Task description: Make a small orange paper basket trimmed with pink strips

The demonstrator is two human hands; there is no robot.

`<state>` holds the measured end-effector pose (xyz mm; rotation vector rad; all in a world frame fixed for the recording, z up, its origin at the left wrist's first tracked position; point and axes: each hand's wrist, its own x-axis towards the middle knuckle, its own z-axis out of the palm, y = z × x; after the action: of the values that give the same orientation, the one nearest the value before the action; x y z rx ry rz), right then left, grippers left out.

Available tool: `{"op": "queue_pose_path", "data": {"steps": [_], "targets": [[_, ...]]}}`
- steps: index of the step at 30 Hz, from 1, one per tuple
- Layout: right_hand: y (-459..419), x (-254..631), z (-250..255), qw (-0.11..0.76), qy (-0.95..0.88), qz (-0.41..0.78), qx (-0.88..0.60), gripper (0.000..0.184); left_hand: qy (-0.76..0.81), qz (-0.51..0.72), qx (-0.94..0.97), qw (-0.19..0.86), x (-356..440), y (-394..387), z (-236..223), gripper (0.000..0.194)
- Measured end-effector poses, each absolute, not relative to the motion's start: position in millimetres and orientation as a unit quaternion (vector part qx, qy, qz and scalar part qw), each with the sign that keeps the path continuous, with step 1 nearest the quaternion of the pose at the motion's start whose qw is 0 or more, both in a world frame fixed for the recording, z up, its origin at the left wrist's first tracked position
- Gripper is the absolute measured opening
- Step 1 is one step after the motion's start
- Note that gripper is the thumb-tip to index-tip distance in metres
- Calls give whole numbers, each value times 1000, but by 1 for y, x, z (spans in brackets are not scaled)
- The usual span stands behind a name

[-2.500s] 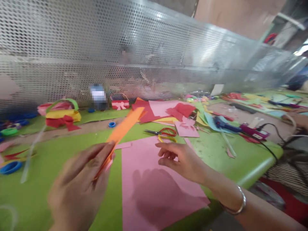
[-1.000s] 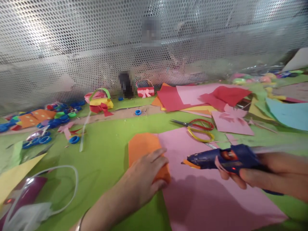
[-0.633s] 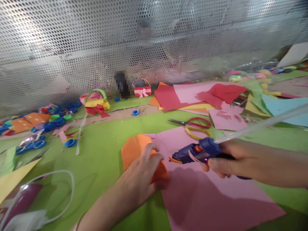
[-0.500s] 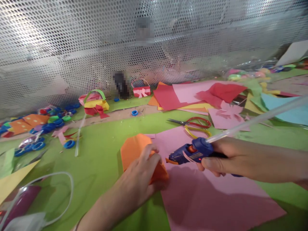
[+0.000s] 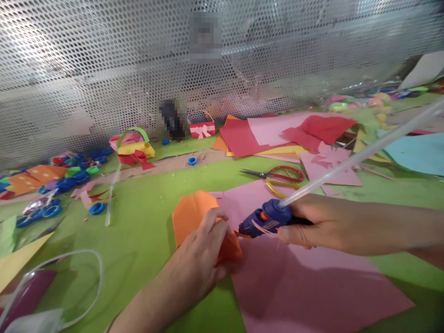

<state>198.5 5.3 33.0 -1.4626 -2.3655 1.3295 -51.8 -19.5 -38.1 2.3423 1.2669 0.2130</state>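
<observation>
My left hand [image 5: 203,252] presses down on a folded orange paper [image 5: 194,215], its fingers curled over the paper's right edge. My right hand [image 5: 312,224] is closed around a blue hot glue gun [image 5: 265,221] with a clear glue stick [image 5: 364,152] jutting from its back. The gun's orange nozzle touches the right edge of the orange paper, beside my left fingers. Both lie over a large pink paper sheet [image 5: 305,282] on the green table [image 5: 138,231].
Red and yellow scissors [image 5: 277,178] lie just beyond the pink sheet. Stacked coloured papers [image 5: 277,134] sit behind them. A small paper basket [image 5: 133,150], blue rings [image 5: 69,178] and a white cord [image 5: 90,277] are at the left. A perforated metal screen [image 5: 138,60] closes the back.
My right hand picked up the glue gun and carried it left until its nozzle met the orange paper. My left hand laid the orange paper down, folded it and keeps hold.
</observation>
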Motion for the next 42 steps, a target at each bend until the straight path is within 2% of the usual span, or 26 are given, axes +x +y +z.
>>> {"op": "queue_pose_path", "data": {"steps": [20,25,30,42], "targets": [[10,194,32,38,-768,443,-460,29,444,106,860,229,-51,-17,-36,26],[11,192,34,23,-757,457,-466,26,431,114,863,239,-51,-17,-36,28],[9,192,36,0,-751,452,-481,30,456,90,855,232,-50,-17,-38,32],[7,193,38,17,-747,446,-492,32,439,110,862,228,-51,-17,-39,31]]}}
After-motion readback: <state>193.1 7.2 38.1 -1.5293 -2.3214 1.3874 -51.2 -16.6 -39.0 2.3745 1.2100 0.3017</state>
